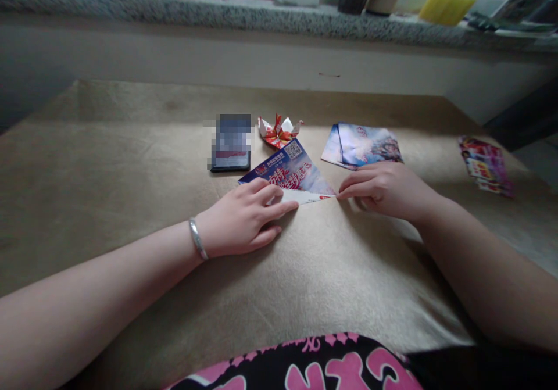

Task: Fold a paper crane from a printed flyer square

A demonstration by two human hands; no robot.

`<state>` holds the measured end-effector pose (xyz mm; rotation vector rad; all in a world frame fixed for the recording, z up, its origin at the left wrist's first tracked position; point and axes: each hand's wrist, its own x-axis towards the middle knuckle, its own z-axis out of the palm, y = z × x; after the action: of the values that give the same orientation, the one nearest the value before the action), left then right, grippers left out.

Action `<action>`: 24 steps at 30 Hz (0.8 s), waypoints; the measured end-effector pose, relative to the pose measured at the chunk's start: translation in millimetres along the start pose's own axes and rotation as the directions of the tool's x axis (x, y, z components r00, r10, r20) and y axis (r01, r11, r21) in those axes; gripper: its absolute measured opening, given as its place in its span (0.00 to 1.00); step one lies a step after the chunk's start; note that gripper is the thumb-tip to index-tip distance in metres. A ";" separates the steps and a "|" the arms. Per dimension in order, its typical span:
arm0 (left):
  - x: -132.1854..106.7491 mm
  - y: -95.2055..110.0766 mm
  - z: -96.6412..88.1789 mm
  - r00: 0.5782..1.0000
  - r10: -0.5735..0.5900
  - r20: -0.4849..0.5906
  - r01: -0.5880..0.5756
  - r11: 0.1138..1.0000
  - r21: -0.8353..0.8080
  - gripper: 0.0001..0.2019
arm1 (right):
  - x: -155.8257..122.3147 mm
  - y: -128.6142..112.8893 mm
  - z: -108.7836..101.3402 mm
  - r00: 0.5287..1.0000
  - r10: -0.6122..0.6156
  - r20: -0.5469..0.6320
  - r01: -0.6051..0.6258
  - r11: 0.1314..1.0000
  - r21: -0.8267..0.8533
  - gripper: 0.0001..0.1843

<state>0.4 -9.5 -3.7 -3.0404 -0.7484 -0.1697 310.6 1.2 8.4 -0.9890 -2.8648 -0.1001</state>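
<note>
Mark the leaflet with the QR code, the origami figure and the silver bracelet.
Leaflet with the QR code (293, 172), head view: its printed face.
Origami figure (277, 135), head view: its red middle.
Silver bracelet (197, 239), head view: its outer band.

Two hands (239, 218) (386, 191); one phone (233, 141), crane (277, 133), triangular sheet (300, 172)

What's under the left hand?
The left hand lies over part of the folded printed paper and gold tabletop; the left end of the paper's white strip is hidden.
</note>
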 end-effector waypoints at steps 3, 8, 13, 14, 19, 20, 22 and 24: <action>-0.6 -0.4 0.8 1.000 -0.004 0.004 0.004 1.000 -0.002 0.22 | -1.3 0.1 -0.5 1.000 0.011 -0.004 -0.011 1.000 0.007 0.20; -1.0 -0.5 0.9 1.000 -0.002 0.013 0.002 1.000 0.005 0.22 | -0.4 -7.1 4.7 0.993 0.057 -0.105 -0.049 0.996 0.079 0.17; -0.4 0.1 -0.5 1.000 -0.004 0.021 0.003 1.000 0.009 0.22 | 10.8 -22.4 10.0 0.980 0.010 -0.197 0.010 0.995 0.103 0.16; 0.0 0.2 -0.8 1.000 -0.003 0.020 0.003 1.000 0.009 0.22 | 13.2 -25.3 10.5 0.983 -0.022 -0.182 0.040 0.995 0.093 0.15; 3.2 0.7 -1.5 1.000 0.005 0.009 -0.006 1.000 0.016 0.22 | 19.9 -35.3 12.8 0.988 -0.036 -0.150 0.053 0.992 0.112 0.16; 3.8 0.9 -1.3 1.000 0.006 0.007 -0.007 1.000 0.020 0.22 | 20.6 -36.6 13.7 0.988 -0.033 -0.148 0.053 0.990 0.129 0.17; 4.7 1.0 -0.7 1.000 0.009 0.000 -0.009 0.999 0.032 0.22 | 22.0 -38.6 15.8 0.989 -0.034 -0.142 0.057 0.985 0.163 0.19; 5.3 0.8 0.5 1.000 0.013 -0.009 -0.012 0.999 0.046 0.22 | 23.7 -40.5 18.2 0.989 -0.040 -0.139 0.065 0.981 0.180 0.20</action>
<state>5.5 -7.8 -3.6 -2.9981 -0.7224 -0.1636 265.6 -14.3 -7.8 -0.8376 -2.7189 0.0897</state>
